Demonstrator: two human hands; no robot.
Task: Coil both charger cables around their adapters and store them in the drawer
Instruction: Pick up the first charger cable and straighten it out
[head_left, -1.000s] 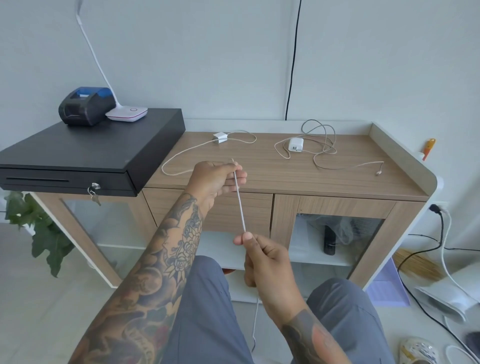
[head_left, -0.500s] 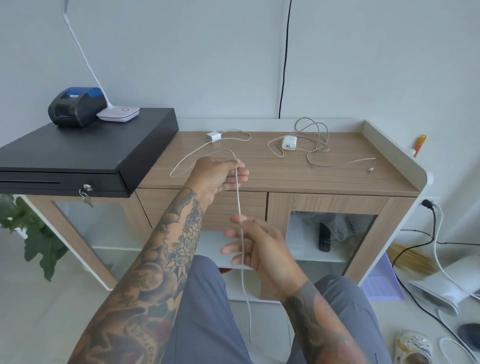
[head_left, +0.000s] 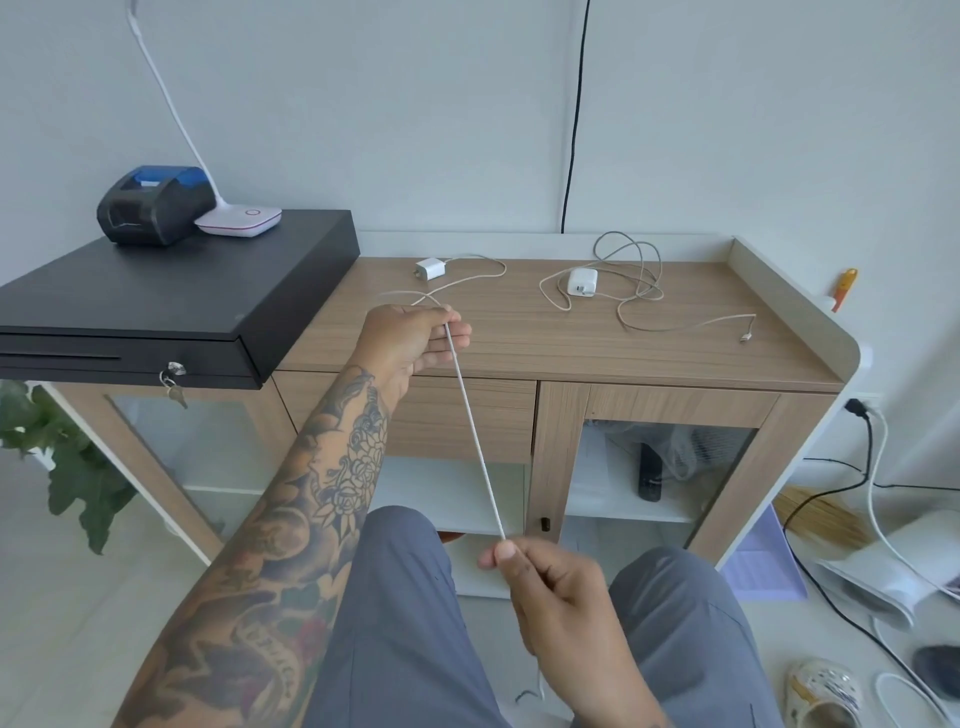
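Cable (head_left: 475, 441): stretched taut between both hands, in front of the counter (head_left: 519, 343)
Left adapter (head_left: 430, 269): on counter, cable trailing to left hand
Right adapter (head_left: 582, 282): on counter amid loose tangled cable (head_left: 631, 291)
Cash drawer (head_left: 171, 306): left of counter
Left hand (head_left: 410, 340): raised, gripping cable
Right hand (head_left: 550, 577): lower, pinching cable

No legible text, brand, number or sign appears. The tattoo on the left forearm (head_left: 270, 644) carries a banner of lettering, too distorted to read. A red ring mark sits on the white lamp base (head_left: 240, 221).
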